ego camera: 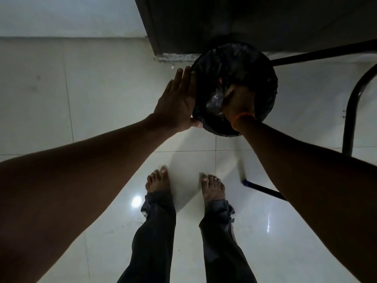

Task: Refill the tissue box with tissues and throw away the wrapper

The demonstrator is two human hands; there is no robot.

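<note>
A round waste bin [263, 64] lined with a black bag stands on the floor in front of my feet. My left hand [177, 101] lies flat against the bin's left rim, fingers straight and together, thumb on the near rim. My right hand [239, 101], with an orange band at the wrist, reaches down into the bin's mouth. A crumpled clear plastic wrapper [214, 102] sits right beside its fingers inside the bin. Whether those fingers still grip the wrapper is hidden in the dark. No tissue box is in view.
The floor [81, 88] is glossy pale tile. A dark cabinet or desk side [204, 21] rises just behind the bin. Black metal chair legs [350, 111] curve at the right. A dark stick with a blue tip [263, 187] lies on the floor by my right foot.
</note>
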